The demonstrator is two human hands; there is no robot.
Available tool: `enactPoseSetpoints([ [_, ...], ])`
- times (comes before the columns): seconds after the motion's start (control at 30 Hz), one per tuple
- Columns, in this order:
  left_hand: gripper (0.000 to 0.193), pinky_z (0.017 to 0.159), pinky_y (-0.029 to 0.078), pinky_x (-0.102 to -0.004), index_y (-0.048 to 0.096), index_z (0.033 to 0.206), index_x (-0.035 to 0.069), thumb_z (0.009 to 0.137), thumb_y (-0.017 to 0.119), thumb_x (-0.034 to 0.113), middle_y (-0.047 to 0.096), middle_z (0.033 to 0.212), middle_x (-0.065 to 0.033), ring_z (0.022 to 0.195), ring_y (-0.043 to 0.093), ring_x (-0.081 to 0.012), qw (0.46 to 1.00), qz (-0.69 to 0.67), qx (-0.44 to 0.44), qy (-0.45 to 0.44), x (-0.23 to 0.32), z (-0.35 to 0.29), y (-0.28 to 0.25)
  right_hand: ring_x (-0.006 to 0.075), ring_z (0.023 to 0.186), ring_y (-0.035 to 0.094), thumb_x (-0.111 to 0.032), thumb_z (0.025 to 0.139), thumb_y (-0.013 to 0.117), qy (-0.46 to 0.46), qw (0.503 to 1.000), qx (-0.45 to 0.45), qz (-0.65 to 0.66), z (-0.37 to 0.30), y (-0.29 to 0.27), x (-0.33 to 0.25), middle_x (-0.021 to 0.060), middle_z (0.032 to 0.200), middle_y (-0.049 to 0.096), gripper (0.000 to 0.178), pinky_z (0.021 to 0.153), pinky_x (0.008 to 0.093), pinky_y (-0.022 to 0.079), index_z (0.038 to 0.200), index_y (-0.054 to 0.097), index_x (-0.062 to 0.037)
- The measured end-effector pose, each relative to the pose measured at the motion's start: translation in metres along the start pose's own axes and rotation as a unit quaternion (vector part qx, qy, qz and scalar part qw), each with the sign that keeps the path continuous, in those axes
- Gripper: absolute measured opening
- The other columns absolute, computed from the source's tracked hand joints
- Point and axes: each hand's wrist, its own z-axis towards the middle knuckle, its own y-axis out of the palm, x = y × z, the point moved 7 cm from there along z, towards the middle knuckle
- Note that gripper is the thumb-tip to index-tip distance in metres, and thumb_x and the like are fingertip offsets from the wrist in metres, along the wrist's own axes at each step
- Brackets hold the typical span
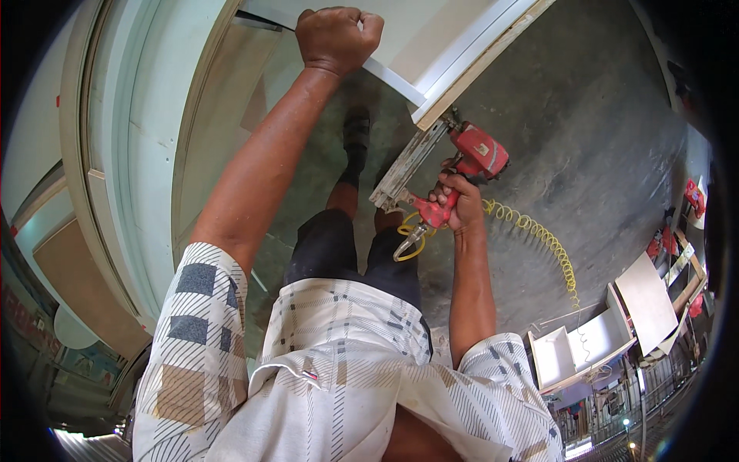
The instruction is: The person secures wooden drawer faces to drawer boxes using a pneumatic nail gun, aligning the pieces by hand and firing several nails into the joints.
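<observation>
My right hand [458, 202] is wrapped round the grip of a red pneumatic nail gun [479, 150]. Its long metal magazine [406, 165] slants down to the left. The gun's nose is at the raw wooden edge of a white panelled frame [443, 61]; whether it touches cannot be told. A yellow coiled air hose [531, 223] shows beside the gun's handle and trails to the right. My left hand [339, 38] is closed in a fist at the frame's near edge, and anything inside its fingers is hidden.
Tall pale boards [150, 115] stand along the left side. Bare concrete floor [593, 131] stretches to the right. A white open box-like cabinet [585, 346] and a loose pale board [645, 304] are at the lower right, near tools and scrap wood.
</observation>
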Motion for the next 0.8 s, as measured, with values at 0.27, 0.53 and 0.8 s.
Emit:
enactPoseSetpoints([
  [0.27, 0.017, 0.072, 0.046, -0.0448, 0.065, 0.070, 0.008, 0.079, 0.061, 0.022, 0.063, 0.072, -0.0116, 0.071, 0.061, -0.0331, 0.999, -0.044, -0.019, -0.002, 0.001, 0.002, -0.005, 0.0147, 0.051, 0.050, -0.004, 0.086, 0.062, 0.005, 0.999, 0.006, -0.031, 0.002, -0.002, -0.002, 0.0010, 0.067, 0.049, 0.039, 0.059, 0.0366, 0.051, 0.124, 0.055, -0.0029],
  [0.53, 0.019, 0.083, 0.047, -0.0467, 0.062, 0.092, 0.005, 0.086, 0.070, 0.021, 0.061, 0.097, -0.0128, 0.093, 0.060, -0.0340, 0.973, -0.202, -0.004, -0.116, 0.012, -0.075, -0.078, 0.0148, 0.048, 0.053, 0.000, 0.082, 0.063, 0.002, 0.991, 0.085, -0.101, -0.025, -0.049, 0.006, 0.0033, 0.066, 0.053, 0.036, 0.052, 0.0354, 0.053, 0.118, 0.059, -0.0015],
  [0.8, 0.069, 0.099, 0.049, -0.0435, 0.064, 0.121, -0.002, 0.082, 0.074, 0.054, 0.062, 0.120, -0.0210, 0.115, 0.061, -0.0366, 0.915, -0.316, -0.169, -0.188, 0.083, -0.019, -0.026, 0.0154, 0.047, 0.054, 0.000, 0.081, 0.065, 0.002, 0.972, 0.170, -0.163, -0.073, -0.093, 0.004, 0.0041, 0.066, 0.054, 0.029, 0.050, 0.0361, 0.054, 0.111, 0.063, -0.0028],
])
